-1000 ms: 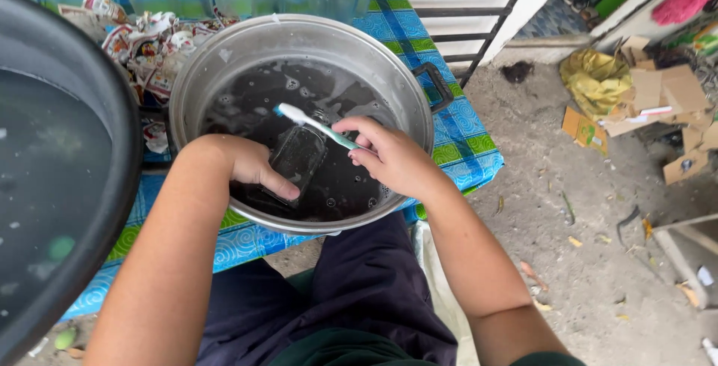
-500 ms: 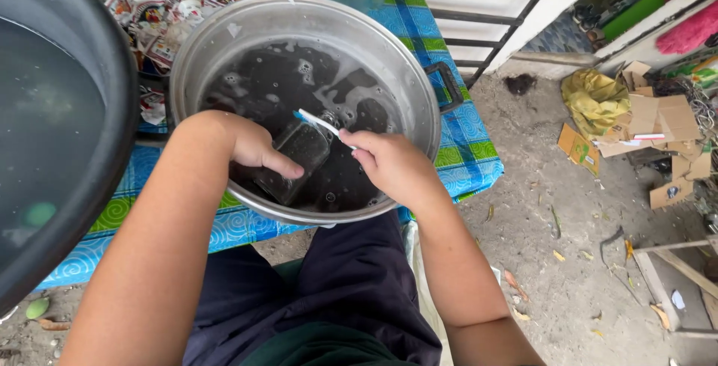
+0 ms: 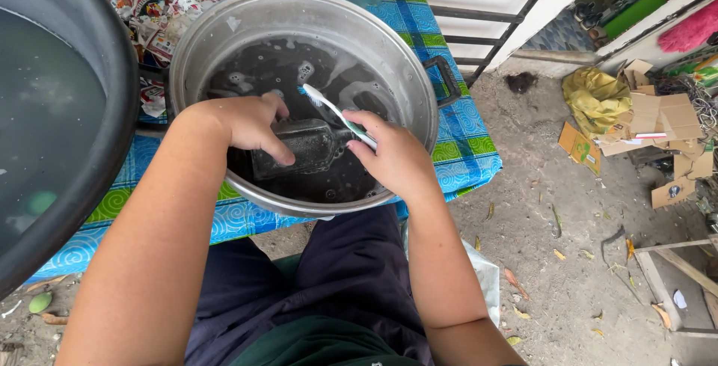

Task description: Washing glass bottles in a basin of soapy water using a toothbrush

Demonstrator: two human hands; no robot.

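Bottle (image 3: 299, 149): gripped by left hand (image 3: 250, 123), half sunk in dark water inside metal basin (image 3: 419, 89).
Toothbrush (image 3: 336, 114): pinched in right hand (image 3: 393, 157).
Risk: wet glass could be dropped; water splashed onto desk (image 3: 464, 149).

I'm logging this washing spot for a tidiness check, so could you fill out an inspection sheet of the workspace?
Surface: table under a blue and green patterned cloth.
Job's things: dark glass bottle lying in sudsy water in a metal pot; toothbrush above it.
Clutter: torn paper labels; large dark basin of water.
Grippers: left hand grips the bottle; right hand holds the toothbrush.
Cables: nothing seen.
Surroundings: dirt ground, cardboard scraps, yellow bag, metal railing.
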